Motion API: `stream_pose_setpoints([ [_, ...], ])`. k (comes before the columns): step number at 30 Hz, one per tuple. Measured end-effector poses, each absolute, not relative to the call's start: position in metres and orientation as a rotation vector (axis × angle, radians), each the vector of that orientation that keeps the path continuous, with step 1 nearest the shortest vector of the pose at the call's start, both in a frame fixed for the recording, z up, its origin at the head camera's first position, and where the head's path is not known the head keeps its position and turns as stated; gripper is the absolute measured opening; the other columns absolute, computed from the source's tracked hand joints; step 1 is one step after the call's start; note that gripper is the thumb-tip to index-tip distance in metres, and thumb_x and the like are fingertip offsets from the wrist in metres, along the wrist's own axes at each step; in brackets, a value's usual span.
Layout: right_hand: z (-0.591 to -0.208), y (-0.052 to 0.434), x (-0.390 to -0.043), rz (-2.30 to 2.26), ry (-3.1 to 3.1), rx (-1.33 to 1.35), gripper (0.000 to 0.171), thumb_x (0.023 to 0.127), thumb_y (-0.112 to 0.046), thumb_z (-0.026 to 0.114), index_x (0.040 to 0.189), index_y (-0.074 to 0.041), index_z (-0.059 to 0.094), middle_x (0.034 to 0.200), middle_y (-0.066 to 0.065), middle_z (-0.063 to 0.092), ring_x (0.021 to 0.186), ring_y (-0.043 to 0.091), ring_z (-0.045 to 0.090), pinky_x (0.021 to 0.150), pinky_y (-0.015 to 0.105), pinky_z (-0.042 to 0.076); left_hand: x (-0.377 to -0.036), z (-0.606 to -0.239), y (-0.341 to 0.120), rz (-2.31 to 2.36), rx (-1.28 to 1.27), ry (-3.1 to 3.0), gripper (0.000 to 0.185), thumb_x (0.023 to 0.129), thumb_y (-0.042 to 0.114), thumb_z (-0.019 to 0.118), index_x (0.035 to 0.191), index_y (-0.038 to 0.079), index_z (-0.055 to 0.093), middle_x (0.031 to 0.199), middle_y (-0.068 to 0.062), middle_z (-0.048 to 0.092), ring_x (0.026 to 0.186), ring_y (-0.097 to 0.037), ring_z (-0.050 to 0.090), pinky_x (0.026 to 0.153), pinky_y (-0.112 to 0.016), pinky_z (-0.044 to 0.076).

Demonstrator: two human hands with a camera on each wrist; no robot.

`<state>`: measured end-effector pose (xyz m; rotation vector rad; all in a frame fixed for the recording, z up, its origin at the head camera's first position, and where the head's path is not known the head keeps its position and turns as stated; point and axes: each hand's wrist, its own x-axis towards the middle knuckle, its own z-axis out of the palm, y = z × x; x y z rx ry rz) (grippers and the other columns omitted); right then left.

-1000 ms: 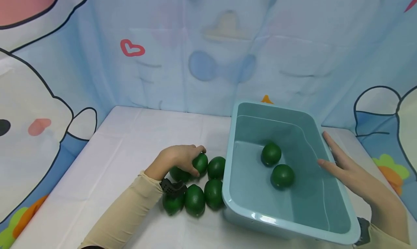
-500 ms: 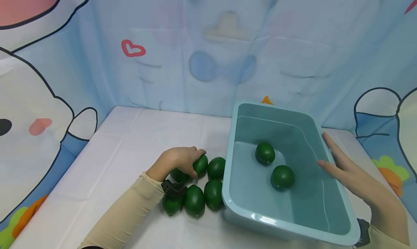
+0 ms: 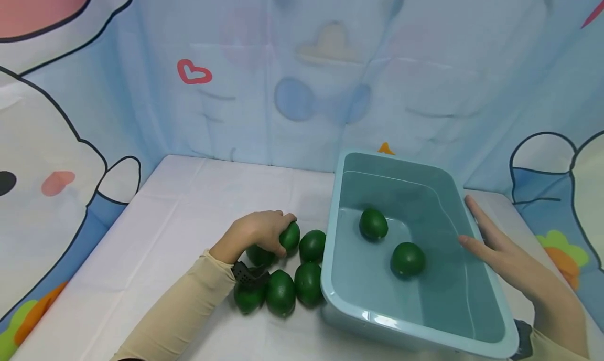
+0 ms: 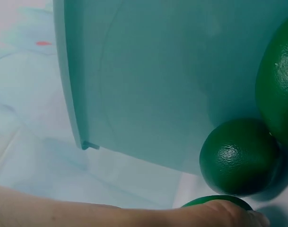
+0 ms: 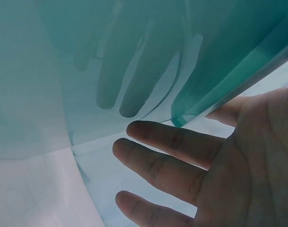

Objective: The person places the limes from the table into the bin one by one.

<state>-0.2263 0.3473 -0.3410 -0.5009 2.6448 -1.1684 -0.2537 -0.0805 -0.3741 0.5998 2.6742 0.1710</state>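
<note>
My left hand (image 3: pixel 264 232) curls its fingers and thumb over a dark green avocado (image 3: pixel 290 236) on the table. Several more lie close around it, among them an avocado (image 3: pixel 280 294) in front and an avocado (image 3: pixel 313 245) beside the tub. In the left wrist view, the held avocado (image 4: pixel 218 201) is mostly hidden behind a finger. The blue-green plastic tub (image 3: pixel 368 293) has two avocados inside, a rear avocado (image 3: pixel 374 224) and a front avocado (image 3: pixel 408 259). My right hand (image 3: pixel 507 258) is at the tub's right rim, thumb over the edge, fingers straight along the outer wall (image 5: pixel 129 61).
A white cloth covers the table (image 3: pixel 203 193). Behind and beside it hangs a light blue curtain (image 3: pixel 236 114) with cartoon prints. The tub fills the right part of the table, its left side right next to the loose avocados.
Inside the tub, the rear avocado has rolled to the left, away from the front one. Both hands have stayed nearly where they were.
</note>
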Motion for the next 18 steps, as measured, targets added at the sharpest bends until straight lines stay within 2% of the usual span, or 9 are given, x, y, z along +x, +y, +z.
stream_pose_setpoints([
  [18,-0.341,0.347,-0.226,-1.162,2.649,-0.498,0.075,0.103,-0.024,0.038,0.144,-0.042,-0.022,0.155,-0.003,-0.028,0.139,0.043,-0.023,0.09,0.082,0.004,-0.254,-0.363,-0.084,0.358,0.582,2.904,0.082,0.079,0.044,0.072,0.145,0.013,0.035,0.131,-0.011,0.052,0.112,-0.025,0.056,0.088,-0.042,0.049],
])
